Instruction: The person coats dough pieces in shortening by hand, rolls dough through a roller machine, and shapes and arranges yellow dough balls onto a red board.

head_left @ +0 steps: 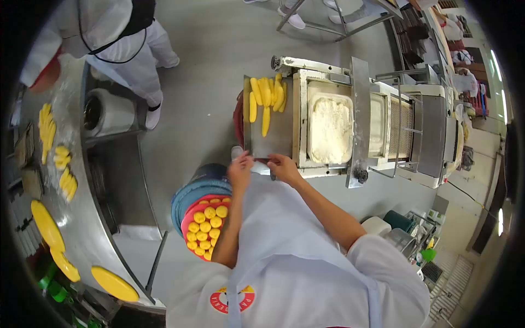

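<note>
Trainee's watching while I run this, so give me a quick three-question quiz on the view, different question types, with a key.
1. True or false: the long yellow strips lie on the floor.
2. The round yellow pieces sit in: a) a white bucket; b) a pink container; c) a green crate.
3. Which of the camera wearer's own hands is nearer the white powder?

Key:
1. False; they lie on the metal plate.
2. b.
3. The right hand.
</note>
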The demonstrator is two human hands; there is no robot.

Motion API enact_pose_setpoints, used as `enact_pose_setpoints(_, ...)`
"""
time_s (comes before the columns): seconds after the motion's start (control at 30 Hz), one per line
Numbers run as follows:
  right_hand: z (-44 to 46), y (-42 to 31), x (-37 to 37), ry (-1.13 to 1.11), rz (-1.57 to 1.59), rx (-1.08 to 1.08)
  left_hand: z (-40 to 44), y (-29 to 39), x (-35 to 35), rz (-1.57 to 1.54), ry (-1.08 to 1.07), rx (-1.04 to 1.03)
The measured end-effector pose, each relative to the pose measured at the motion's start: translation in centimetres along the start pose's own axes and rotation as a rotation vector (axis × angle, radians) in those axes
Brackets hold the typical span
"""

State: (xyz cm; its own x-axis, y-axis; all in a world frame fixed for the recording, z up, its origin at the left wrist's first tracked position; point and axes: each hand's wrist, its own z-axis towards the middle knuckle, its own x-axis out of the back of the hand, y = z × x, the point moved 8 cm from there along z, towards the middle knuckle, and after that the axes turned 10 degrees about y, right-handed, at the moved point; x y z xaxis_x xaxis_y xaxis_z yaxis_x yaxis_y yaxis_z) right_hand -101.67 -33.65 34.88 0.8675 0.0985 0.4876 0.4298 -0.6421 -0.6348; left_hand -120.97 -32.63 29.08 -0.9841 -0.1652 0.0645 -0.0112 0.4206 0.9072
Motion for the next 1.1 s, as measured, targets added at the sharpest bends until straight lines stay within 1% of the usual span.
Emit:
enact_pose_setpoints(0.03,2.0,0.0,0.8,0.113,0.008,0.026,1.5,1.3,-3.9,0.072,-0.003,-0.05)
enact_pose_setpoints(0.1,6.7,0.0,2.1,0.329,0.017,0.079,6.8,2.1,-8.5,0.287,0.158,-0.165)
enact_pose_setpoints(0.13,9.4,-0.3,2.5,0.35,0.016,0.021,10.3,1.7,-10.4,0.332,0.107,-0.062)
enact_pose_setpoints(0.17,12.1,-0.2,2.5,0.444,-0.027,-0.002,13.7,1.5,-12.1,0.377,0.057,0.039)
enact_pose_setpoints(0.23,17.2,0.9,2.5,0.632,-0.121,-0.046,18.3,2.6,-15.5,0.325,0.169,-0.144)
enact_pose_setpoints(0.3,21.6,1.8,3.0,0.687,0.067,-0.083,22.6,0.9,-18.3,0.437,0.355,-0.149)
enact_pose_setpoints(0.33,23.2,2.3,2.9,0.711,0.167,-0.108,23.6,-0.2,-18.4,0.502,0.446,-0.153)
enact_pose_setpoints(0.37,24.7,2.6,2.7,0.691,0.205,-0.131,24.4,-0.7,-18.4,0.565,0.354,0.005)
enact_pose_setpoints(0.43,26.5,3.4,2.9,0.652,0.272,-0.178,24.7,1.5,-17.9,0.679,0.164,0.33)
enact_pose_setpoints(0.47,26.8,4.3,3.1,0.757,0.161,-0.223,24.9,1.7,-18.2,0.691,0.139,0.304)
enact_pose_setpoints(0.57,28.9,4.9,2.1,0.526,0.341,-0.265,25.3,2.3,-18.5,0.72,0.086,0.219)
enact_pose_setpoints(0.63,28.7,3.0,2.0,0.562,0.363,-0.186,26.0,1.6,-19.2,0.758,0.13,-0.085)
enact_pose_setpoints(0.67,28.5,1.9,2.3,0.585,0.374,-0.145,26.0,2.4,-19.5,0.769,0.147,-0.241)
enact_pose_setpoints(0.7,28.2,1.3,2.6,0.56,0.392,-0.141,26.4,0.9,-19.5,0.639,0.054,-0.117)
enact_pose_setpoints(0.77,27.5,0.8,2.9,0.505,0.423,-0.133,26.5,0.9,-18.9,0.373,-0.124,0.136)
enact_pose_setpoints(0.8,27.1,0.9,2.8,0.471,0.508,-0.14,26.4,2.1,-17.9,0.319,-0.054,0.156)
enact_pose_setpoints(0.9,25.2,0.5,2.6,0.386,0.756,-0.142,25.3,2.9,-16.8,-0.004,-0.068,0.07)
enact_pose_setpoints(0.97,21.8,-1.8,2.6,0.378,0.926,-0.136,23.4,0.8,-17.2,-0.326,-0.371,0.446)
enact_pose_setpoints(1.0,20.1,-3.0,2.9,0.374,0.914,-0.121,21.8,0.3,-17.3,-0.487,-0.52,0.634)
enact_pose_setpoints(1.07,17.2,-5.1,3.3,0.36,0.892,-0.091,19.3,-0.7,-15.9,-0.635,-0.562,0.791)
enact_pose_setpoints(1.1,16.1,-5.4,3.6,0.384,0.753,-0.044,18.2,-1.2,-15.6,-0.711,-0.58,0.869)
